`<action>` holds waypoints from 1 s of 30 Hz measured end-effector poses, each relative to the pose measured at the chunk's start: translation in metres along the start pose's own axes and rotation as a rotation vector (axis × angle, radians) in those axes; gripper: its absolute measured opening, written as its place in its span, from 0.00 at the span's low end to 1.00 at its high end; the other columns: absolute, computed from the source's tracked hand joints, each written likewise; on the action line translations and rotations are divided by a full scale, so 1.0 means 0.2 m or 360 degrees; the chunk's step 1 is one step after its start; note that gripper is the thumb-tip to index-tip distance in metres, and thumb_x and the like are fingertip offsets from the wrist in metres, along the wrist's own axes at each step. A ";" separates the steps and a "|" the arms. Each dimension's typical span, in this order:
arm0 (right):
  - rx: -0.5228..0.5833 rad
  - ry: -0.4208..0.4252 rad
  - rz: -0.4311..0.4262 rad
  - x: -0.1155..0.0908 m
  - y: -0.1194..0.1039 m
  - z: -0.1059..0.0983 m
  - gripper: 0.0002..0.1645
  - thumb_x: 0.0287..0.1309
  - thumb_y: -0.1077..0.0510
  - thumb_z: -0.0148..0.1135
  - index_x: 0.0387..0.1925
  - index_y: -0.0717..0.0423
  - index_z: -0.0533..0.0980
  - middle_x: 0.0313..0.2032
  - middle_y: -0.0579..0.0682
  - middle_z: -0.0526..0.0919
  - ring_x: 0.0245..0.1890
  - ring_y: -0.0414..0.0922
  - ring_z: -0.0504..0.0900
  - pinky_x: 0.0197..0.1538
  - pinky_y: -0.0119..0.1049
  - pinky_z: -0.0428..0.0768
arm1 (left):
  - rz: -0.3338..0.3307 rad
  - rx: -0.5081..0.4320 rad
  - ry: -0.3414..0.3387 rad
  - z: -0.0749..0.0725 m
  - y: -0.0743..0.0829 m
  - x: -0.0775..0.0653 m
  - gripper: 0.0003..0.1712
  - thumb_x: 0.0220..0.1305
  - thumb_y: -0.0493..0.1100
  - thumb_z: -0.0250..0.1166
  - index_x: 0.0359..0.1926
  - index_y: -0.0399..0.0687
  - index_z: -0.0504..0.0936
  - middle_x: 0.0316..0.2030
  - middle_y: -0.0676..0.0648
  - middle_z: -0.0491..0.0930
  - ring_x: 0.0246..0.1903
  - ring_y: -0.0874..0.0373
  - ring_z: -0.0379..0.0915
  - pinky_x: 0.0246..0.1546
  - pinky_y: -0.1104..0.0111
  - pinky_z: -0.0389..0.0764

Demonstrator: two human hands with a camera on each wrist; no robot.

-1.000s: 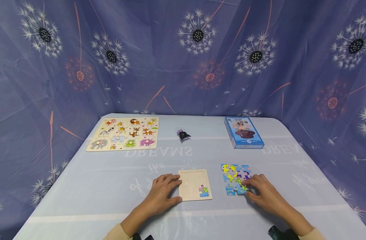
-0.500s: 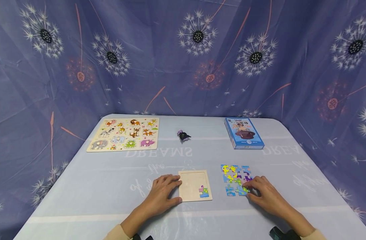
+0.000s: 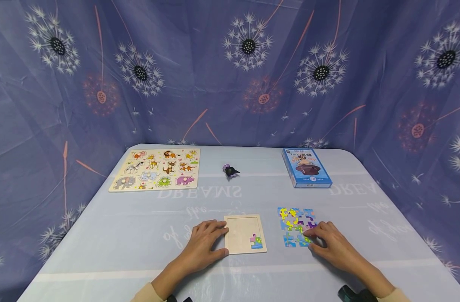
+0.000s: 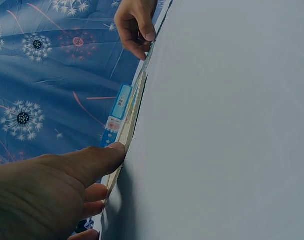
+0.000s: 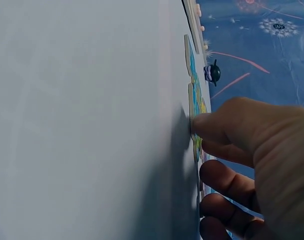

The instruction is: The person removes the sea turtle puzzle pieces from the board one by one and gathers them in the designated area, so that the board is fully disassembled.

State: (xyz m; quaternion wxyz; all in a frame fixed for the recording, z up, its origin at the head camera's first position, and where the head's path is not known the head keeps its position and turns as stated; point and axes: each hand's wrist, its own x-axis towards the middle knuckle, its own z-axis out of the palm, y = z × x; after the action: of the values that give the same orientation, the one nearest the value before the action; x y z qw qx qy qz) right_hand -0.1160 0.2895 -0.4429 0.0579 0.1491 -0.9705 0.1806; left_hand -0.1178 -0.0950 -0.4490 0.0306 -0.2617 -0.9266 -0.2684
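Note:
A square wooden puzzle tray (image 3: 238,235) lies flat, one pink, green and blue jigsaw piece (image 3: 256,242) in its lower right corner. My left hand (image 3: 204,243) rests against the tray's left side, thumb at the near corner and fingertips further up the edge. To the right lies a cluster of colourful jigsaw pieces (image 3: 290,218), close together on the table. Thumb and index finger of my right hand (image 3: 333,245) pinch a blue-green puzzle piece (image 3: 303,240) at the cluster's lower right. The right wrist view shows the thumb at that piece's edge (image 5: 191,107).
An animal peg puzzle board (image 3: 158,170) lies at the back left. A small black and purple object (image 3: 230,170) sits at the back middle, and a blue box (image 3: 307,167) at the back right. A dandelion-print curtain (image 3: 199,75) hangs behind the table.
My right hand has shifted the pinched piece slightly to the right, widening the gap to the piece on its left. My left hand and the tray have stayed in place.

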 end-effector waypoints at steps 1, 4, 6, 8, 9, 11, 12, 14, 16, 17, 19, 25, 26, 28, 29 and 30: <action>0.0004 0.0001 0.0000 0.00 0.00 0.00 0.18 0.44 0.56 0.72 0.41 0.42 0.82 0.31 0.35 0.70 0.36 0.35 0.63 0.38 0.31 0.68 | 0.0001 0.0000 0.0001 0.00 0.00 0.00 0.31 0.52 0.51 0.69 0.57 0.46 0.77 0.62 0.48 0.71 0.63 0.46 0.60 0.57 0.46 0.59; 0.0009 0.0015 -0.0019 0.00 -0.01 0.00 0.18 0.44 0.56 0.72 0.41 0.41 0.82 0.32 0.34 0.71 0.36 0.34 0.63 0.38 0.31 0.68 | 0.0002 -0.0002 -0.0001 0.00 0.00 0.00 0.31 0.52 0.51 0.69 0.57 0.46 0.77 0.62 0.48 0.70 0.63 0.46 0.60 0.57 0.46 0.59; 0.0011 0.0043 -0.0045 0.00 -0.01 0.00 0.18 0.43 0.56 0.73 0.40 0.42 0.82 0.31 0.34 0.72 0.36 0.33 0.63 0.39 0.31 0.69 | -0.0001 -0.0005 -0.0003 0.00 0.00 0.00 0.31 0.52 0.51 0.69 0.57 0.46 0.77 0.62 0.48 0.70 0.63 0.46 0.60 0.57 0.46 0.59; 0.0008 0.0061 -0.0065 0.00 -0.02 0.00 0.18 0.42 0.56 0.73 0.40 0.43 0.82 0.31 0.34 0.72 0.37 0.32 0.63 0.39 0.32 0.70 | -0.0001 -0.0006 -0.0004 0.00 0.00 0.00 0.31 0.52 0.51 0.69 0.57 0.47 0.77 0.62 0.48 0.70 0.63 0.46 0.60 0.57 0.46 0.59; 0.0010 0.0072 -0.0076 0.00 -0.03 0.00 0.18 0.42 0.56 0.73 0.40 0.43 0.82 0.31 0.34 0.72 0.37 0.32 0.63 0.40 0.33 0.70 | 0.0000 -0.0003 -0.0002 0.00 0.00 0.00 0.31 0.52 0.51 0.69 0.57 0.47 0.77 0.62 0.48 0.70 0.63 0.46 0.60 0.57 0.46 0.59; 0.0000 0.0075 -0.0083 0.01 -0.06 0.00 0.18 0.42 0.56 0.73 0.40 0.43 0.82 0.32 0.34 0.72 0.37 0.32 0.63 0.41 0.33 0.71 | 0.0002 0.0002 0.0001 0.00 0.00 0.00 0.31 0.52 0.51 0.69 0.57 0.47 0.77 0.62 0.48 0.70 0.63 0.46 0.60 0.57 0.46 0.59; 0.0000 0.0070 -0.0083 0.02 -0.07 0.01 0.18 0.42 0.55 0.73 0.40 0.43 0.82 0.33 0.34 0.73 0.37 0.33 0.63 0.41 0.34 0.71 | 0.0004 0.0008 0.0004 0.00 0.00 0.00 0.31 0.52 0.51 0.69 0.57 0.47 0.77 0.62 0.48 0.71 0.63 0.46 0.60 0.57 0.46 0.59; 0.0006 0.0073 -0.0107 0.03 -0.10 0.02 0.17 0.42 0.55 0.73 0.39 0.43 0.82 0.34 0.34 0.74 0.39 0.33 0.64 0.43 0.36 0.72 | 0.0007 0.0017 0.0008 0.00 0.00 0.00 0.31 0.52 0.51 0.69 0.57 0.47 0.77 0.62 0.48 0.71 0.62 0.47 0.60 0.57 0.47 0.59; 0.0008 0.0073 -0.0132 0.05 -0.14 0.04 0.17 0.42 0.54 0.73 0.39 0.43 0.82 0.34 0.34 0.74 0.39 0.33 0.65 0.44 0.36 0.73 | 0.0007 0.0016 0.0008 0.00 0.00 0.00 0.31 0.52 0.51 0.69 0.57 0.47 0.77 0.62 0.48 0.71 0.62 0.47 0.61 0.57 0.47 0.59; 0.0014 0.0076 -0.0159 0.06 -0.17 0.05 0.17 0.42 0.54 0.73 0.39 0.43 0.82 0.35 0.34 0.75 0.39 0.33 0.65 0.44 0.36 0.73 | 0.0006 0.0014 0.0009 0.00 0.00 0.00 0.31 0.52 0.51 0.69 0.57 0.47 0.77 0.62 0.48 0.71 0.62 0.47 0.61 0.56 0.47 0.59; 0.0039 0.0081 -0.0232 0.08 -0.21 0.07 0.17 0.43 0.53 0.73 0.39 0.44 0.81 0.34 0.34 0.75 0.38 0.32 0.66 0.43 0.36 0.73 | 0.0005 0.0006 0.0006 0.00 0.00 0.00 0.31 0.52 0.51 0.69 0.57 0.47 0.77 0.62 0.48 0.70 0.62 0.46 0.60 0.57 0.47 0.59; 0.0118 0.0034 -0.0357 0.14 -0.34 0.15 0.17 0.45 0.51 0.72 0.40 0.44 0.81 0.33 0.34 0.74 0.37 0.32 0.63 0.40 0.32 0.69 | 0.0003 0.0004 0.0002 0.01 -0.01 0.00 0.31 0.53 0.52 0.69 0.57 0.47 0.77 0.62 0.49 0.70 0.63 0.46 0.60 0.57 0.46 0.59; 0.0126 0.0029 -0.0369 0.15 -0.36 0.16 0.17 0.45 0.50 0.72 0.40 0.44 0.81 0.32 0.34 0.74 0.37 0.32 0.63 0.41 0.31 0.69 | 0.0004 0.0009 0.0004 0.01 -0.01 0.00 0.31 0.53 0.52 0.69 0.57 0.47 0.77 0.62 0.49 0.70 0.63 0.46 0.60 0.57 0.47 0.59; 0.0145 0.0021 -0.0388 0.16 -0.40 0.18 0.17 0.44 0.51 0.72 0.40 0.45 0.81 0.32 0.35 0.73 0.36 0.32 0.62 0.40 0.30 0.67 | 0.0007 0.0020 0.0010 0.01 -0.01 0.00 0.31 0.53 0.52 0.69 0.57 0.47 0.77 0.62 0.49 0.70 0.63 0.47 0.60 0.56 0.47 0.59; 0.0149 0.0014 -0.0394 0.17 -0.42 0.18 0.18 0.44 0.50 0.72 0.40 0.45 0.81 0.32 0.35 0.73 0.36 0.32 0.62 0.40 0.29 0.67 | 0.0008 0.0026 0.0013 0.01 -0.01 0.00 0.31 0.52 0.52 0.69 0.57 0.47 0.77 0.62 0.49 0.71 0.63 0.47 0.61 0.56 0.47 0.59; 0.0154 0.0009 -0.0399 0.18 -0.43 0.19 0.18 0.44 0.50 0.72 0.40 0.45 0.81 0.31 0.35 0.73 0.36 0.32 0.62 0.40 0.29 0.66 | 0.0008 0.0031 0.0014 0.01 -0.01 0.00 0.31 0.52 0.52 0.69 0.57 0.47 0.77 0.62 0.49 0.71 0.62 0.47 0.61 0.56 0.47 0.59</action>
State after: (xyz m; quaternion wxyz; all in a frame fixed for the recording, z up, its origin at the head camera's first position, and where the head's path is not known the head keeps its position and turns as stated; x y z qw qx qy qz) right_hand -0.1249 0.1897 -0.4436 0.0755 0.2713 -0.9342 0.2191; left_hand -0.1194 -0.0952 -0.4512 0.0380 -0.2626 -0.9283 -0.2605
